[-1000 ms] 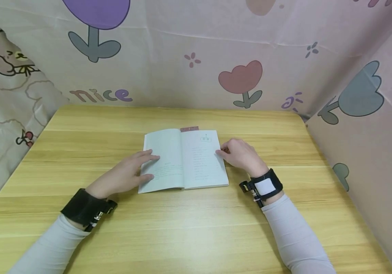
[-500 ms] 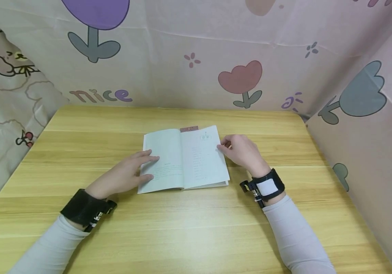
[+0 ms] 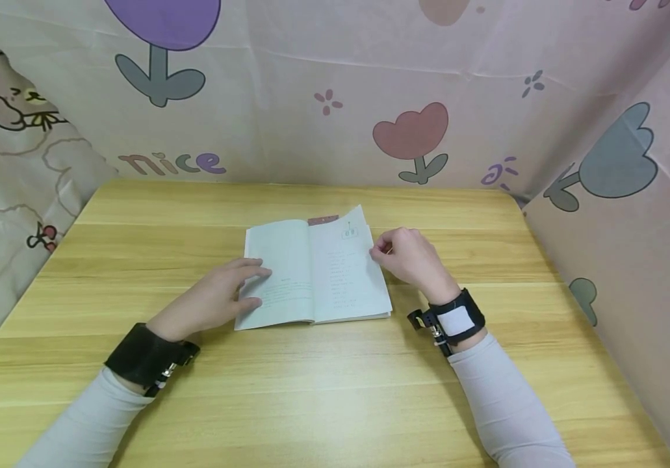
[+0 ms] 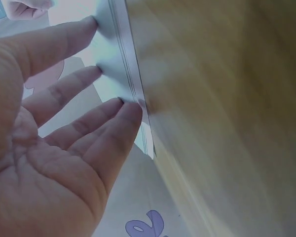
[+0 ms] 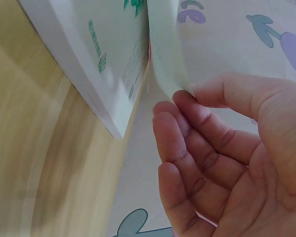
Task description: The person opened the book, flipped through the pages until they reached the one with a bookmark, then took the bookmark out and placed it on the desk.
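Note:
An open book [image 3: 288, 253] lies on the table, its pale pages printed with small text. The right-hand page [image 3: 343, 273] is lifted, its far corner curling up and in. My right hand [image 3: 409, 260] pinches this page's outer edge between thumb and index finger. In the right wrist view the pinched page [image 5: 165, 54] bends away from the page block [image 5: 113, 74], which shows green print. My left hand [image 3: 218, 296] rests with spread, straight fingers on the left page, near its outer edge. The left wrist view shows those fingertips [image 4: 94, 22] at the book's edge [image 4: 123, 44].
A reddish-brown strip [image 3: 323, 221] sticks out past the book's top edge at the spine. The wooden table [image 3: 335, 390] ends at a printed curtain [image 3: 288, 130] behind, with more fabric along both sides. Each wrist wears a black strap [image 3: 146, 354] with a small camera.
My right hand has risen slightly, taking the right page's outer edge up with it. The page's far corner now curls toward the spine. The left hand stays in place.

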A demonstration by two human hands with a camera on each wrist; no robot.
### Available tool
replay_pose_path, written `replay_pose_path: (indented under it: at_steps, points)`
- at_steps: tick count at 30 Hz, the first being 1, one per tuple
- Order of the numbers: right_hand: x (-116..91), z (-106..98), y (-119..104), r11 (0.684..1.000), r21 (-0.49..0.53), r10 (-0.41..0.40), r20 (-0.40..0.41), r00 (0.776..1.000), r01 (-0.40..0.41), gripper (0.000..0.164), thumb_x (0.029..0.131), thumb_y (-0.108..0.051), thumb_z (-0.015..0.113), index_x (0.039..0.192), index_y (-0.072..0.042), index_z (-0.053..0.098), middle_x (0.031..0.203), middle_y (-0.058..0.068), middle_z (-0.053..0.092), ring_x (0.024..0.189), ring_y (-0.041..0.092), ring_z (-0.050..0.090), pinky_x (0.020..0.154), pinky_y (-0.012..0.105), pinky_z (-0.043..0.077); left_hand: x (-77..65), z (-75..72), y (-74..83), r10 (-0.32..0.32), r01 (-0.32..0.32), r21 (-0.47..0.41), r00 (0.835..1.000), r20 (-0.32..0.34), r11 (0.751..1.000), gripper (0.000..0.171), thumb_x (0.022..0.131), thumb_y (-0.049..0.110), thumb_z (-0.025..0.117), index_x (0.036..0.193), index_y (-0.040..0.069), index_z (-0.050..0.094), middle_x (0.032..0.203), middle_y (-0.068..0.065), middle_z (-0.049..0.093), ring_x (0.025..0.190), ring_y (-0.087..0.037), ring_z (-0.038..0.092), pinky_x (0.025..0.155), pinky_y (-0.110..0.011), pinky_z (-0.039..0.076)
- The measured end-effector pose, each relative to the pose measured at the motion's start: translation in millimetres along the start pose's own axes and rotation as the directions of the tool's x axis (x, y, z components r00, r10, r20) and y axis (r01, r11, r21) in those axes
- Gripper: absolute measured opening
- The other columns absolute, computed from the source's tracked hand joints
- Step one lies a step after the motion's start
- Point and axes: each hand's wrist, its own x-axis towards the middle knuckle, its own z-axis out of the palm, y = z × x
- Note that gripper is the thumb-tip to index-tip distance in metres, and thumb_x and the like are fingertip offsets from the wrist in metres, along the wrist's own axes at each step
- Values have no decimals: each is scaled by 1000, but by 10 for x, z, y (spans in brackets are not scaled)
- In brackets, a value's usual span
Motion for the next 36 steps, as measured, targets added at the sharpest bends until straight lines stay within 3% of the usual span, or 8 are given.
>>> replay_pose_path:
  at_steps: [5, 10, 15, 22, 26, 28, 33, 36]
  points:
    - [-11, -16, -61, 999, 27, -27, -23, 999, 28, 16, 92, -28, 63, 84, -16, 70, 72, -7, 62, 60, 11, 53, 53, 27, 42, -9, -4, -4, 18, -18, -18, 1000, -18, 1000, 45, 83, 14, 75, 126, 9, 64, 134, -17, 51, 115, -31, 52, 91, -47, 47]
    - [-45, -62, -185, 996, 65, -60, -67, 996, 65, 18, 94, -33, 60, 89, -18, 69, 74, -9, 62, 65, 8, 56, 58, 26, 46, -4, -3, -9, 20, -21, -10, 999, -46, 1000, 37, 80, 14, 77, 117, 11, 70, 114, -5, 59, 90, -20, 56, 74, -32, 51]
    - [-85, -85, -320, 980, 141, -133, -77, 988, 142, 25, 98, -36, 54, 100, -16, 69, 74, -6, 65, 62, 5, 58, 53, 25, 47, -5, -1, 5, 23, -22, 6, 998, -54, 1000, 34, 80, 14, 77, 113, 10, 71, 107, -2, 62, 86, -17, 57, 72, -30, 51]
    - [-121, -66, -429, 964, 174, -195, -57, 979, 202, 32, 102, -37, 47, 115, -15, 66, 79, -12, 64, 65, 1, 59, 53, 24, 48, 20, -11, 22, 56, -58, -15, 992, -115, 998, 15, 91, 24, 67, 101, 13, 69, 90, 5, 64, 74, -10, 55, 65, -27, 49]
    - [-134, -36, -488, 960, 150, -234, -32, 972, 236, 28, 100, -35, 51, 115, -16, 67, 77, -13, 63, 65, 1, 57, 53, 23, 47, 29, -25, 24, 33, -44, -85, 992, -119, 995, 21, 99, 29, 55, 98, 13, 68, 82, 5, 63, 67, -10, 52, 60, -28, 47]
    - [-142, -20, -514, 956, 137, -259, -15, 966, 259, 28, 99, -33, 53, 116, -15, 67, 80, -11, 65, 66, 1, 57, 55, 22, 48, 24, -39, 25, 26, -38, -113, 993, -112, 993, 28, 102, 31, 48, 100, 11, 69, 86, 2, 65, 71, -12, 55, 63, -30, 49]
    - [-171, 28, -567, 943, 144, -304, 3, 953, 301, 28, 97, -28, 58, 119, -13, 66, 97, -9, 67, 75, -1, 60, 63, 20, 50, 1, -69, 22, 33, -47, -134, 994, -103, 990, 40, 106, 29, 36, 107, 3, 68, 108, -8, 67, 99, -20, 60, 86, -41, 50]
    - [-188, 78, -593, 936, 138, -328, 9, 945, 324, 28, 96, -27, 60, 120, -14, 65, 104, -9, 66, 80, -1, 59, 66, 20, 50, 0, -79, 23, 40, -54, -132, 993, -112, 990, 42, 107, 28, 33, 107, 2, 66, 104, -8, 67, 91, -19, 59, 84, -40, 50]
